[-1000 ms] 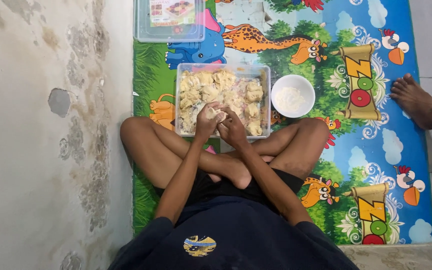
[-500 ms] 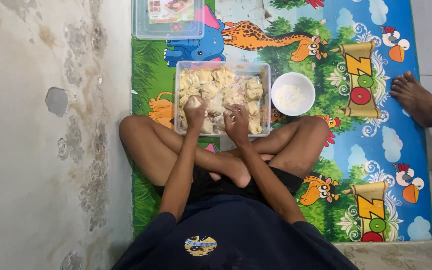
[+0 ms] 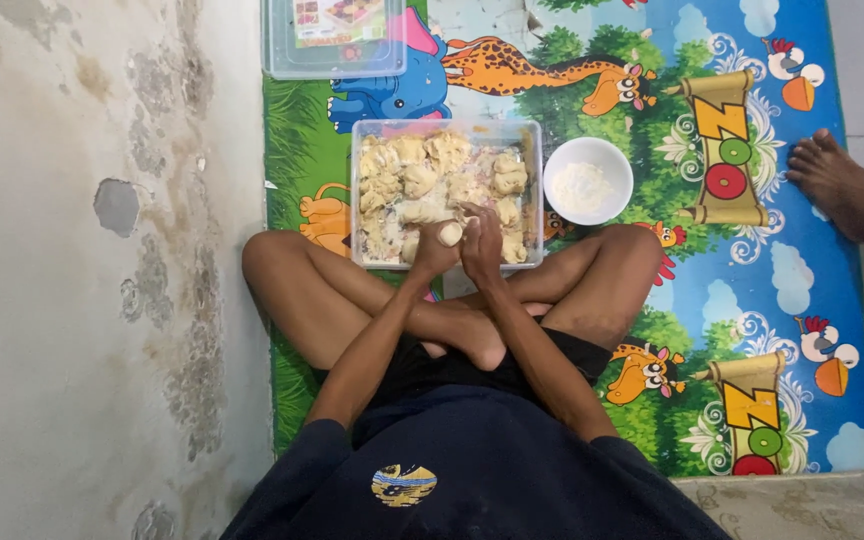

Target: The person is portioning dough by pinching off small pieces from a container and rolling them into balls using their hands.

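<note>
I sit cross-legged on a colourful animal-print mat. A clear rectangular plastic tub (image 3: 530, 135) in front of my knees holds several pale dough lumps (image 3: 422, 180). My left hand (image 3: 430, 252) and my right hand (image 3: 484, 246) are pressed together over the tub's near edge, closed around one small pale dough ball (image 3: 450, 234) between them. A white bowl (image 3: 588, 181) with white powder stands just right of the tub.
A second clear lidded box (image 3: 332, 40) lies at the mat's far left corner. Another person's bare foot (image 3: 842, 185) rests at the mat's right edge. Stained concrete floor (image 3: 102, 270) runs along the left; my knees flank the tub.
My hands parted and reached into the tub half a second ago. Now they are back together at the near edge, with a dough ball between them.
</note>
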